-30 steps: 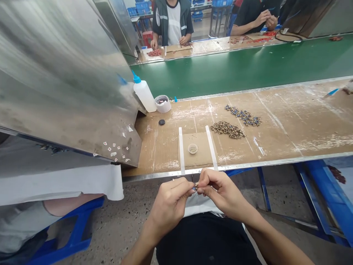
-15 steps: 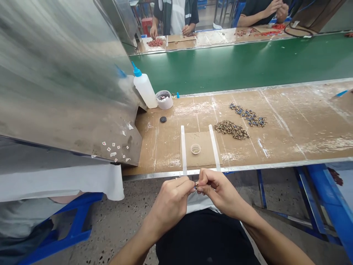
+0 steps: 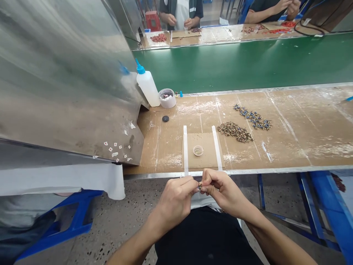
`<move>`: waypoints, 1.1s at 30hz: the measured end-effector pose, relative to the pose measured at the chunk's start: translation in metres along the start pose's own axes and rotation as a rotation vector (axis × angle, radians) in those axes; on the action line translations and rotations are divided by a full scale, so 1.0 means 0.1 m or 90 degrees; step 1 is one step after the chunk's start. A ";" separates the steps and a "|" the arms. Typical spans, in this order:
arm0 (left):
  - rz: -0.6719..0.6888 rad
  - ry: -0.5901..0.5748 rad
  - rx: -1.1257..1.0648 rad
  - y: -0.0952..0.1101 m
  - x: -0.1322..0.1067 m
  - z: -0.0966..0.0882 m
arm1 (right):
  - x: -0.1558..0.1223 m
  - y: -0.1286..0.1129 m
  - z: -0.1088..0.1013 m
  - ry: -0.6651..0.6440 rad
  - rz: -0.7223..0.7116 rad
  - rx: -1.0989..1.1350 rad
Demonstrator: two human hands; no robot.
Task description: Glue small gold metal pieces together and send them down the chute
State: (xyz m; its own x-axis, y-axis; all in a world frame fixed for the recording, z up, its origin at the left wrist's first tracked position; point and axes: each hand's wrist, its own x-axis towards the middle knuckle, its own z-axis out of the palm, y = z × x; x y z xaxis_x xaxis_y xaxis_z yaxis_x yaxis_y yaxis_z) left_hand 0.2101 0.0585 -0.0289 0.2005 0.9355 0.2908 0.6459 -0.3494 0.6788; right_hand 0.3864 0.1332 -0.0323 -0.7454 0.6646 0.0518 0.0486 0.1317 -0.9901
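Observation:
My left hand (image 3: 176,198) and my right hand (image 3: 222,191) meet just below the table's front edge, above my lap. Both pinch one tiny brass-coloured part (image 3: 200,185) between thumb and fingertips. Straight ahead on the cardboard-covered table (image 3: 303,136) sits a small clear cup (image 3: 198,150) between two white strips (image 3: 185,151). To the right lies a heap of brass-coloured small parts (image 3: 235,131), and beyond it a row of blue-tipped parts (image 3: 253,117).
A large tilted metal sheet (image 3: 63,73) fills the left. Beside it stand a white squeeze bottle with a blue cap (image 3: 147,86), a tape roll (image 3: 167,98) and a black disc (image 3: 165,118). A green conveyor belt (image 3: 248,62) runs behind. Other people work at the far table.
My hands stay pinched together on the small part, with only slight finger movement. The view has tilted down a little, so the table appears lower in the picture.

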 end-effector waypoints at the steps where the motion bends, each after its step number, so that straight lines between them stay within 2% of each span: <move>1: -0.003 0.004 -0.003 0.00 0.00 0.00 | 0.01 -0.01 -0.01 0.002 0.002 -0.004; 5: -0.010 0.017 -0.007 0.02 0.00 -0.06 | 0.03 -0.07 0.01 0.007 0.009 0.003; 11: -0.040 -0.006 0.006 0.12 0.00 -0.30 | 0.09 -0.13 0.09 0.007 0.026 0.195; 14: -0.043 -0.013 0.010 0.16 0.01 -0.36 | 0.09 -0.14 0.09 0.018 0.045 0.226; 19: -0.032 -0.006 0.015 0.14 0.03 -0.37 | 0.10 -0.16 0.06 0.043 0.065 0.219; 27: -0.010 0.020 0.051 0.07 0.06 -0.41 | 0.18 -0.20 0.06 0.045 0.008 0.196; 33: 0.009 0.034 0.058 0.07 0.06 -0.42 | 0.17 -0.23 0.05 0.049 -0.036 0.110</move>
State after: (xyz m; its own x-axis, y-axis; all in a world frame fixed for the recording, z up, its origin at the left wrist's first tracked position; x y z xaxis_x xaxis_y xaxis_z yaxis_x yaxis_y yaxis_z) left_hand 0.1851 0.0598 0.0063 0.1721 0.9254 0.3376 0.7078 -0.3545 0.6110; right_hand 0.3699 0.1379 -0.0093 -0.6902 0.7149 0.1119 -0.1124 0.0468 -0.9926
